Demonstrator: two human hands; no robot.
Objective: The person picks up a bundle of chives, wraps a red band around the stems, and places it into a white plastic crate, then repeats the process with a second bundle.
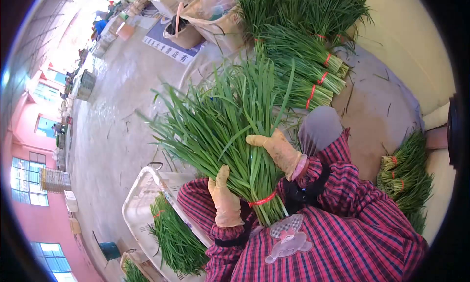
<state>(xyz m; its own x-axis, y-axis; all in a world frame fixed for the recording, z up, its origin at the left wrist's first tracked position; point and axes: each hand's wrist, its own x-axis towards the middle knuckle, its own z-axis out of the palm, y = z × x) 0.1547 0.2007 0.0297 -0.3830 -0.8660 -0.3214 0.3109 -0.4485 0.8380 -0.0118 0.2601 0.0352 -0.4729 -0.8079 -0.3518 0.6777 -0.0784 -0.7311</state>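
A large bunch of garlic chives point(240, 135) leans across my lap, its leaves fanning away from me and its pale cut ends near my body. A red tie point(263, 199) circles it close to those ends. My left hand point(225, 199), in a yellowish glove, grips the bunch's left side with the thumb showing. On the other side my right hand point(280, 153), gloved alike and smudged with dirt, closes around the leaves, its thumb lying across the front. The fingers behind the leaves are hidden in both hands.
Several tied chive bunches point(313, 83) lie ahead to the right; more bunches point(404, 179) lie at far right. A white crate point(139, 203) by my left leg holds another bunch point(178, 238). Baskets point(220, 30) stand ahead on the floor. A wall point(411, 52) bounds the right.
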